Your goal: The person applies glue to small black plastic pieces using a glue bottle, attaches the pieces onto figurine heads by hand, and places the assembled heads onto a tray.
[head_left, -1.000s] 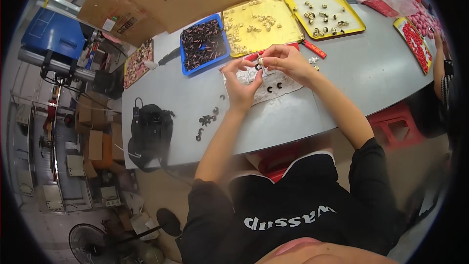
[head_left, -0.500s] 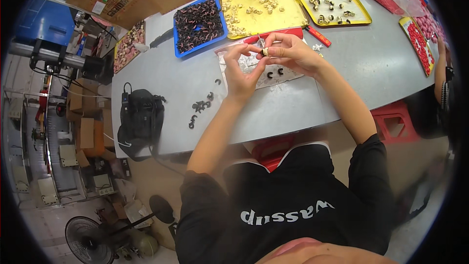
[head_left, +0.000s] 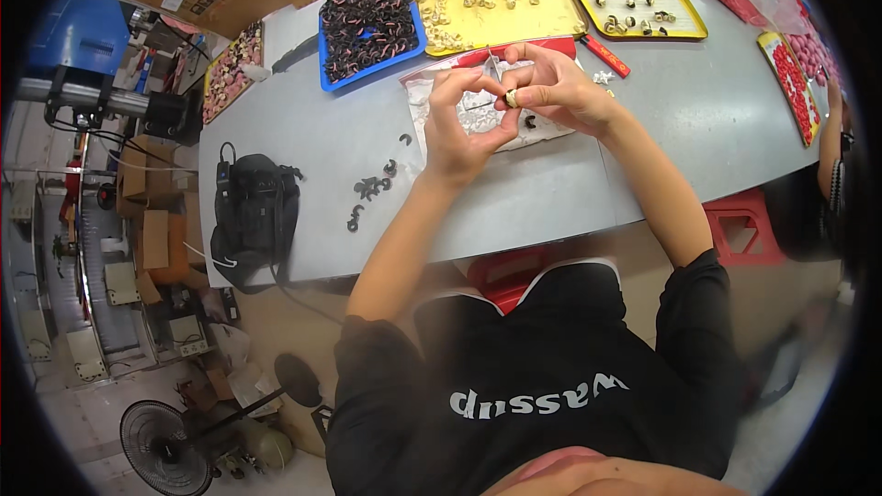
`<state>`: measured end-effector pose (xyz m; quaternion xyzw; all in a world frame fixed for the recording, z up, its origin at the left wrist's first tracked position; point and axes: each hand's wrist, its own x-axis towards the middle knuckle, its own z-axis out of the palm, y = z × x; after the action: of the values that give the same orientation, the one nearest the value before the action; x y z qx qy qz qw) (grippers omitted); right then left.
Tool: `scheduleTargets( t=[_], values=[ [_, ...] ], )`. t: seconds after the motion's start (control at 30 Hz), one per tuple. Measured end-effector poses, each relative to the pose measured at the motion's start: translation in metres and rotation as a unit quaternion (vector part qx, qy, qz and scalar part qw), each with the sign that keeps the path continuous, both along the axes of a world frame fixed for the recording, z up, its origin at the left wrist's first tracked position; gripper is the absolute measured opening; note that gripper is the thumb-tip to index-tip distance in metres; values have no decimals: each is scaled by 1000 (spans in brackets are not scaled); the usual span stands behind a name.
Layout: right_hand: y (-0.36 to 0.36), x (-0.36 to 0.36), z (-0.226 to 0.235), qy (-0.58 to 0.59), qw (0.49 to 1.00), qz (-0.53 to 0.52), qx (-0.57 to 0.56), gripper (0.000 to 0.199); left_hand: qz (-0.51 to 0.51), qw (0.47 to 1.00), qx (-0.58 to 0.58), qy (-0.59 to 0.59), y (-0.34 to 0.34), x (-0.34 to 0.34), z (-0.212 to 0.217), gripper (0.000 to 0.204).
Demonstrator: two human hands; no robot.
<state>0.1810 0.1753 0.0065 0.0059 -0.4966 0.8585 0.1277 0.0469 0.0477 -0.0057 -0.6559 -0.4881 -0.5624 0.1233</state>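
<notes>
While the right hand pinches a small cream-and-black piece between thumb and fingers above a speckled white sheet, the left hand curls opposite, thumb and forefinger bowed apart, tips close to the piece, though whether they touch it I cannot tell. One black curved bit lies on the sheet; other dark bits lie on the grey table to the left, a blue tray and a yellow tray beyond
</notes>
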Motion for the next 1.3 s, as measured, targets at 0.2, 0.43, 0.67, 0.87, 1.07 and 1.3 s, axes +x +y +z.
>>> scheduleTargets(
  t=[0.2,0.43,0.67,0.87,1.07,1.3],
  values=[
    [-5,1,5,-5,1000,4,12,46,-11,1000,22,8,0,2,7,68],
    [-6,-1,2,-14,999,10,27,47,-15,999,7,-41,-5,10,7,62],
    [-2,-2,-2,7,999,-6,50,42,-66,971,-98,-208,-4,10,12,60],
    [-5,-2,5,13,968,-99,232,31,-257,781,-227,-523,-3,-12,10,51],
    [-9,-1,5,2,959,-122,256,22,-288,736,-245,-562,-4,-14,6,52],
    [-10,-3,1,13,956,-141,258,19,-315,697,-249,-594,-2,-16,2,48]
  ],
)
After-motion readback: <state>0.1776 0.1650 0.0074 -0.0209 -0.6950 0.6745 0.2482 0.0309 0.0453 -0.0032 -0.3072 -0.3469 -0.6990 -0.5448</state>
